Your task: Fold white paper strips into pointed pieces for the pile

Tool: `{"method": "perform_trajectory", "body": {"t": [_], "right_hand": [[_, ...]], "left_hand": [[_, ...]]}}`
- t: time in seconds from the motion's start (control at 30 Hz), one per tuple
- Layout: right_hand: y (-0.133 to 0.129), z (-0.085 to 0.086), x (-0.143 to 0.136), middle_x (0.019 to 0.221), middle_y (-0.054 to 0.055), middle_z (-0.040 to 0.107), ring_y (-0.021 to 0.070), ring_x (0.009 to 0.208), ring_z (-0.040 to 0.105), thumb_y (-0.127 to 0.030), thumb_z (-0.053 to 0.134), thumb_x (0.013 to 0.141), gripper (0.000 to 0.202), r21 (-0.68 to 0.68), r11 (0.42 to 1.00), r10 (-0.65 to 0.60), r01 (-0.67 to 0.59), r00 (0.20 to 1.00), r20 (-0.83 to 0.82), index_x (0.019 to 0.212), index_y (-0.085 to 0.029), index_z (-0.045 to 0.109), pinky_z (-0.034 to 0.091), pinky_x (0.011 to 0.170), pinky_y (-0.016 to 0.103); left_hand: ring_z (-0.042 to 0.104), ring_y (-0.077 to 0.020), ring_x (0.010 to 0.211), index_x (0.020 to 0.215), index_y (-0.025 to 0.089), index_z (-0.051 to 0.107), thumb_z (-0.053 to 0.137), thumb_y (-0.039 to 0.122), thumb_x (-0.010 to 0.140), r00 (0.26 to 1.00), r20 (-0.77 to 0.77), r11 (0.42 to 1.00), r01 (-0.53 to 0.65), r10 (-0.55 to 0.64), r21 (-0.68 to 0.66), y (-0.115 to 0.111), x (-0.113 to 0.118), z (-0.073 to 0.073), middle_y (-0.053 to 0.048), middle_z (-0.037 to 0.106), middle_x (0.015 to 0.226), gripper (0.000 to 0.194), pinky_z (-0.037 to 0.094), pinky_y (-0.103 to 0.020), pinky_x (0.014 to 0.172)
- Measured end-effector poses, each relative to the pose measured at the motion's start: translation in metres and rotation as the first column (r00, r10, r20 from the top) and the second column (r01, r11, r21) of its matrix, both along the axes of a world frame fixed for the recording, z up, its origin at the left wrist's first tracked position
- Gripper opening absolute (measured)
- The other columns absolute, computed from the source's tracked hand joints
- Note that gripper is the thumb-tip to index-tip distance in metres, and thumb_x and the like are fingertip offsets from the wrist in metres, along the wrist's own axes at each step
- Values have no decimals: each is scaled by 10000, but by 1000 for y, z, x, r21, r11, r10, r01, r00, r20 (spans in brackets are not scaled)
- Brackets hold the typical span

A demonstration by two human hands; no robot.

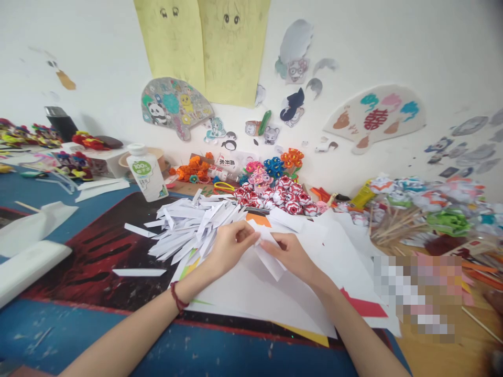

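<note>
Between my two hands is a folded white paper strip [271,262], pinched near its upper end. My left hand [234,242] has thumb and fingers closed on the strip from the left, a dark red bracelet [178,297] on that wrist. From the right, my right hand [290,254] grips the same strip, its fingertips almost touching the left thumb. The strip's free end hangs down over large white paper sheets [255,293]. Just left of my hands lies a loose heap of folded white paper strips [184,230]. One single strip [139,273] rests apart on the dark mat.
A white bottle [146,173] stands behind the heap. Red-and-white paper flowers [288,196] and orange flowers [192,170] line the wall. Thin wooden sticks [396,225] lie at right. A white, rounded object [31,269] sits at the left edge of the blue table [98,335].
</note>
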State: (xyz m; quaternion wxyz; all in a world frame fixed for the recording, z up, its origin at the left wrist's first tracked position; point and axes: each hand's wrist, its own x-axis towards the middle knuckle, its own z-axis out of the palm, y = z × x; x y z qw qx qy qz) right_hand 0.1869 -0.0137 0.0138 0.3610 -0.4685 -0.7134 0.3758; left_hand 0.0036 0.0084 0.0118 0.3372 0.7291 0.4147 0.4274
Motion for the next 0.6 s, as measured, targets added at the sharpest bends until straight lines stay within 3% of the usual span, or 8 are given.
{"method": "perform_trajectory", "body": {"t": [0.17,0.37,0.5,0.6], "right_hand": [[4,-4,1,616,-44,291,99,596,297,-357,577,848,370,122,992,-38,35,999,25,599,-180,368,246,534,239],[3,-1,2,613,-37,353,103,589,339,-382,604,827,327,10,999,-40,41,998,-49,621,-166,470,273,527,237],[0,3,2,669,-8,481,117,594,416,-426,604,819,283,-117,993,3,-24,985,-171,763,-149,592,318,524,241],[0,5,2,599,-31,420,99,542,353,-429,630,798,316,-56,998,-49,40,985,-163,658,-158,547,273,490,236]], "left_hand": [[445,-93,576,686,139,595,574,315,839,999,-41,1000,1,0,15,-4,1,3,11,565,625,234,336,-219,559],[464,-97,589,699,142,586,532,321,870,999,-13,999,47,-47,-28,-7,2,6,13,562,628,253,343,-218,564],[500,-105,620,739,146,595,499,344,893,997,39,996,72,-70,-45,-4,1,5,5,580,665,269,364,-221,588],[528,-111,640,767,147,598,511,361,888,991,82,992,110,-105,-65,-2,-1,4,-5,595,692,260,390,-223,606]]}}
